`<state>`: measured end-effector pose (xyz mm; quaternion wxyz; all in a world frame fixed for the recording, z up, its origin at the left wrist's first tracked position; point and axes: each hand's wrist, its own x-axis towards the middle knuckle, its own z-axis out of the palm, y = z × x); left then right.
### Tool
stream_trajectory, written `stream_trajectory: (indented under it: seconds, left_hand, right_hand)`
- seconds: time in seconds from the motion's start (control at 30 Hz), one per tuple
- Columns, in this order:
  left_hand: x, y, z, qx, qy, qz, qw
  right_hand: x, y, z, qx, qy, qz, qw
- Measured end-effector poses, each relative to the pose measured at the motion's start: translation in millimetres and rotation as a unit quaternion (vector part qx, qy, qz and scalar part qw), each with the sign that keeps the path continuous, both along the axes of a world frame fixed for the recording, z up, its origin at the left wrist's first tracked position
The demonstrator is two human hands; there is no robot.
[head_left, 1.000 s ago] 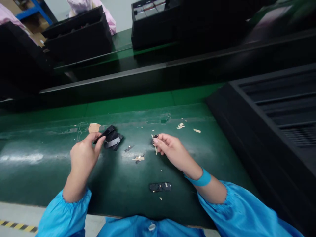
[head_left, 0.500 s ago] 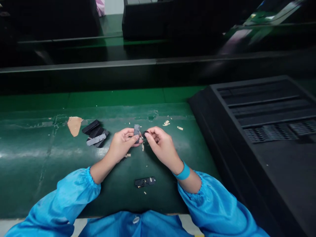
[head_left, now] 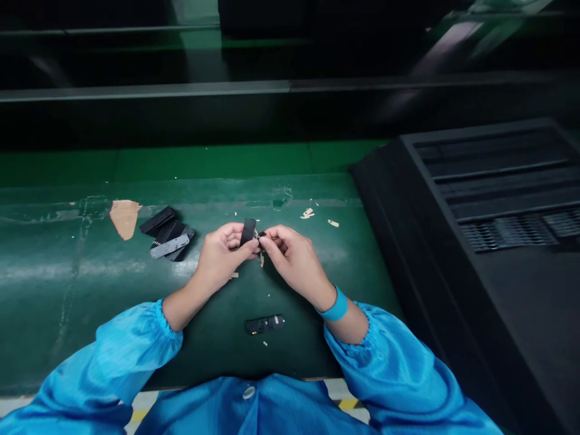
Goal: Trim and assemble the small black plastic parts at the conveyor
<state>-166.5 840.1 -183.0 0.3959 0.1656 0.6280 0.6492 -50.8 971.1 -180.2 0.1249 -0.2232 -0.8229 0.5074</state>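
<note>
My left hand [head_left: 225, 251] is closed around a flat, dark rectangular electronic part [head_left: 248, 232] that stands up between thumb and fingers. Close beside it, my right hand [head_left: 293, 257] pinches a small black piece [head_left: 261, 237] against the lower right of that part; whether the two are joined I cannot tell. Nearer my body, another black electronic part [head_left: 265, 324] lies flat on the green bench. Left of my hands is a small pile of similar black and grey parts [head_left: 168, 235].
A tan paper piece [head_left: 124, 218] lies left of the pile. Small cream scraps [head_left: 308, 213] are scattered around my hands on the green bench [head_left: 113, 338]. On the right stands a large black tray [head_left: 507, 284] with slotted rows. A dark ledge [head_left: 181, 118] runs along the back.
My right hand has closed the gap to the left hand, bringing the small black piece to the part. The part has turned from a grey face to a dark one. The view has tilted down.
</note>
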Motion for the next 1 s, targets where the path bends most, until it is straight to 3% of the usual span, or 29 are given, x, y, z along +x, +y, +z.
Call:
stream_trajectory:
  seconds: [0.2,0.37,0.6,1.0]
  left_hand:
    - [0.2,2.0,0.2,-0.002,-0.007,0.025,1.000]
    - [-0.4,1.9,2.0,-0.001,-0.012,0.012,1.000]
    - [-1.4,0.3,0.2,-0.010,-0.019,-0.013,1.000]
    - [-3.4,-0.9,-2.0,-0.048,-0.030,-0.066,0.996]
  right_hand:
    - [-1.6,-3.3,-3.3,-0.070,0.022,-0.061,0.995]
    - [-3.3,-4.5,-4.3,-0.160,0.045,-0.042,0.985]
    - [-3.0,-1.6,-2.7,-0.067,0.038,-0.055,0.995]
    - [-5.5,-1.2,-2.4,-0.068,0.019,-0.032,0.997]
